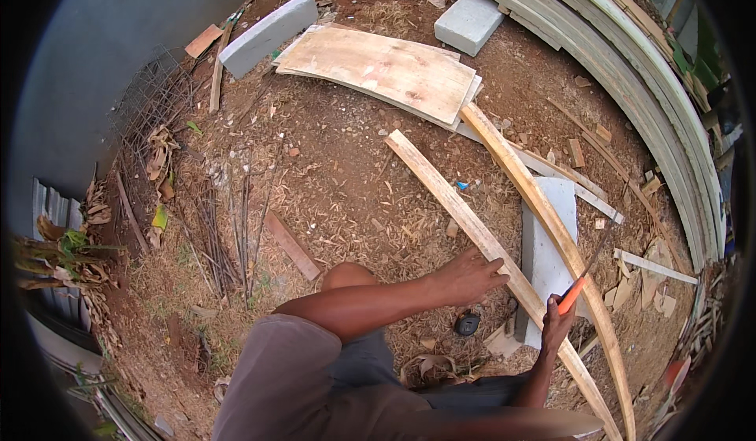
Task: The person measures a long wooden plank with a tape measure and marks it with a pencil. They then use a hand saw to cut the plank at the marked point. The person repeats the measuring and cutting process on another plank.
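Observation:
Two long, narrow wooden planks run from mid-ground down to the lower right. My left hand [466, 278] is closed at the edge of the left plank [449, 197], its fingers bent against the wood. My right hand [557, 324] grips the orange handle of a handsaw [572, 293]. The saw's thin dark blade points up and away, across the right plank [543, 209]; whether it touches the wood I cannot tell. Beneath both planks lies a pale concrete block [561, 197]. A round black tape measure [467, 324] sits on the ground below my left hand.
Flat wooden boards [370, 63] are stacked ahead, between two more concrete blocks [272, 33] [470, 22]. Long grey boards [630, 71] curve along the right side. Thin rods [228, 244], wire mesh [153, 98] and a short brown board [291, 244] lie to the left.

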A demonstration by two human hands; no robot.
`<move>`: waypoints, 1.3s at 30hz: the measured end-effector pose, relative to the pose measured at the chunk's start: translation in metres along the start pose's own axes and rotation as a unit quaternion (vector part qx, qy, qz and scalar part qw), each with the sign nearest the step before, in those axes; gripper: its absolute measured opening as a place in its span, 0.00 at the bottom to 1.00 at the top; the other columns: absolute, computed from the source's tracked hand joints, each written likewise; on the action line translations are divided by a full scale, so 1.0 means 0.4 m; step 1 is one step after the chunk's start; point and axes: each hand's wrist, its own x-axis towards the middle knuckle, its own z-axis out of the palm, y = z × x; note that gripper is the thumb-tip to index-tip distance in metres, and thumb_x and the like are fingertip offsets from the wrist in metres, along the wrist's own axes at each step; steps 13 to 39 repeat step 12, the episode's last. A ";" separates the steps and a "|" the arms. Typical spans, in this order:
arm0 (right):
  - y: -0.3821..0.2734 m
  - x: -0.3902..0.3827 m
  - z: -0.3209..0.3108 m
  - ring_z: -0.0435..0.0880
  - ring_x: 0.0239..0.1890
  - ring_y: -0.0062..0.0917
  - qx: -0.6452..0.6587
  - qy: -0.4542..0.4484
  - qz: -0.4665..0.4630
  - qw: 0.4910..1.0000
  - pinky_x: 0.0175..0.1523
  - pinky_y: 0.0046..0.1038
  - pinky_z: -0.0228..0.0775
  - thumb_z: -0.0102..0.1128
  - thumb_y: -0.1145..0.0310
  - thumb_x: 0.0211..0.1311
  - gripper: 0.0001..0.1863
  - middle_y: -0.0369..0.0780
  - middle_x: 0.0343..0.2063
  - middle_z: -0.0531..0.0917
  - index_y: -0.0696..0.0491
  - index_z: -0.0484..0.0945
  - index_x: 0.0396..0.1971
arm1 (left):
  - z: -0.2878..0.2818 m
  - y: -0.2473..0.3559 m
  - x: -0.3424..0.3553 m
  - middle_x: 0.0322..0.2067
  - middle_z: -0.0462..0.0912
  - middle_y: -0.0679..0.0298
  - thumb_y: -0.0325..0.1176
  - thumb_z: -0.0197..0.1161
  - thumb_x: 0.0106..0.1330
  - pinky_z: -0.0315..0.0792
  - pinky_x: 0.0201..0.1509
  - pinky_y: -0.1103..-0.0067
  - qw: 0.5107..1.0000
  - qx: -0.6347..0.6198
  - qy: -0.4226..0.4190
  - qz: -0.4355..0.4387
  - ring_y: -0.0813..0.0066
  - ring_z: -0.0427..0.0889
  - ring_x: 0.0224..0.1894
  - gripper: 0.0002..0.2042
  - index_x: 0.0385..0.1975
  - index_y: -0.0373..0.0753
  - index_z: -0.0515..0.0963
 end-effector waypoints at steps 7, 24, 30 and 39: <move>-0.252 -0.223 0.104 0.82 0.45 0.31 -0.049 -0.079 0.005 0.996 0.52 0.34 0.74 0.67 0.68 0.58 0.36 0.44 0.43 0.83 0.61 0.64 0.67 | 0.091 -0.224 -0.148 0.64 0.70 0.54 0.44 0.63 0.66 0.71 0.61 0.60 0.966 -0.209 -0.058 -0.140 0.55 0.77 0.61 0.27 0.65 0.47 0.71; -0.590 -0.389 -0.022 0.85 0.45 0.38 -0.298 -0.170 0.021 0.939 0.51 0.37 0.76 0.71 0.68 0.53 0.43 0.49 0.44 0.84 0.58 0.63 0.69 | -0.078 -0.280 -0.551 0.57 0.80 0.50 0.46 0.61 0.69 0.74 0.59 0.65 0.894 -0.338 0.066 -0.289 0.58 0.81 0.57 0.26 0.65 0.44 0.73; -0.590 -0.389 -0.022 0.85 0.45 0.38 -0.298 -0.170 0.021 0.939 0.51 0.37 0.76 0.71 0.68 0.53 0.43 0.49 0.44 0.84 0.58 0.63 0.69 | -0.078 -0.280 -0.551 0.57 0.80 0.50 0.46 0.61 0.69 0.74 0.59 0.65 0.894 -0.338 0.066 -0.289 0.58 0.81 0.57 0.26 0.65 0.44 0.73; -0.590 -0.389 -0.022 0.85 0.45 0.38 -0.298 -0.170 0.021 0.939 0.51 0.37 0.76 0.71 0.68 0.53 0.43 0.49 0.44 0.84 0.58 0.63 0.69 | -0.078 -0.280 -0.551 0.57 0.80 0.50 0.46 0.61 0.69 0.74 0.59 0.65 0.894 -0.338 0.066 -0.289 0.58 0.81 0.57 0.26 0.65 0.44 0.73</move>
